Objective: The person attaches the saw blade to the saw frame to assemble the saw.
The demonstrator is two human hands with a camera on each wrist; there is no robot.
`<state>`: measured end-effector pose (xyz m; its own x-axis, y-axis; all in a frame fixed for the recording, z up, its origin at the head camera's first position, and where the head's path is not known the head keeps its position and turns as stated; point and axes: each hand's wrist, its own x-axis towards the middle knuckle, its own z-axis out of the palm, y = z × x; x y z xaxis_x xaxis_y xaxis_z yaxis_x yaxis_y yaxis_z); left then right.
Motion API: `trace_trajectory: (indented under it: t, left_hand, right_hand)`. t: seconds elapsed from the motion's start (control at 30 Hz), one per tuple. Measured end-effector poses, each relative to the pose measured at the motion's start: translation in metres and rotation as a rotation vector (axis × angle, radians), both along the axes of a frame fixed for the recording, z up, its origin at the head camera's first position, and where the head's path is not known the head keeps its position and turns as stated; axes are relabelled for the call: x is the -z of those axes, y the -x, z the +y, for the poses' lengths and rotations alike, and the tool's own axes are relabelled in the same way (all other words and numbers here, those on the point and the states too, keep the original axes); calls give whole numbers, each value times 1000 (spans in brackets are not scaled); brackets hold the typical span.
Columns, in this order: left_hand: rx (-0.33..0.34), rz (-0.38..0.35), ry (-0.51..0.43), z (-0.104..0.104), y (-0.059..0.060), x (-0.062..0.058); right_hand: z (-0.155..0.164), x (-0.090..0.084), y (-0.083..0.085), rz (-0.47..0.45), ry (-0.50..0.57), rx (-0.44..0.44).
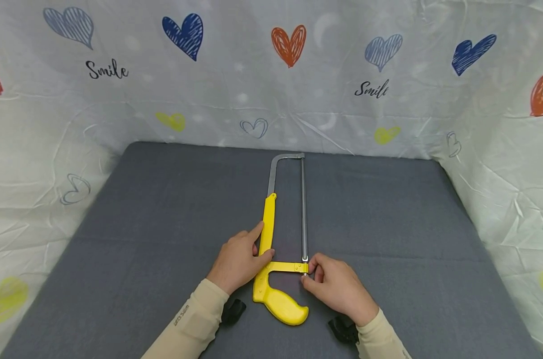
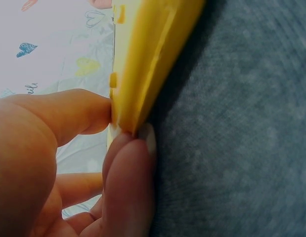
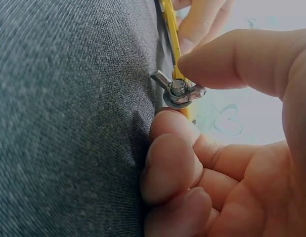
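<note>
A hacksaw (image 1: 266, 234) with a yellow frame and handle (image 1: 285, 306) lies on the grey cloth, its steel front bow (image 1: 272, 174) pointing away. The blade (image 1: 303, 209) runs along its right side. My left hand (image 1: 237, 259) pinches the yellow spine between thumb and fingers, which show close up in the left wrist view (image 2: 128, 182). At the blade's near end, a metal wing nut (image 3: 179, 89) sits on a threaded stud. My right hand (image 1: 338, 284) has thumb and curled fingers about this nut, the thumb tip against the yellow bracket (image 1: 289, 267).
The grey cloth (image 1: 163, 209) covers the table around the saw. Behind and beside it hangs a white sheet (image 1: 235, 89) printed with hearts and words. Black wrist devices (image 1: 233, 312) sit under both beige sleeves (image 1: 186, 319).
</note>
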<state>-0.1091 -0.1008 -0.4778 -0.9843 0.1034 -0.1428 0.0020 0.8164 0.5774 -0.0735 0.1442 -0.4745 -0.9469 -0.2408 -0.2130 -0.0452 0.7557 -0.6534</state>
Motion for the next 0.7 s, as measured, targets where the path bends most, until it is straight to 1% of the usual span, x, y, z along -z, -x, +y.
trace_trajectory:
  t: [0.43,0.7]
  left_hand:
    - [1,0,1,0,0,1]
    - [3,4,2,0,-1,-1]
  right_hand:
    - [3,1,-2,21,41,-33]
    - [2,1,-1,33,30,-32]
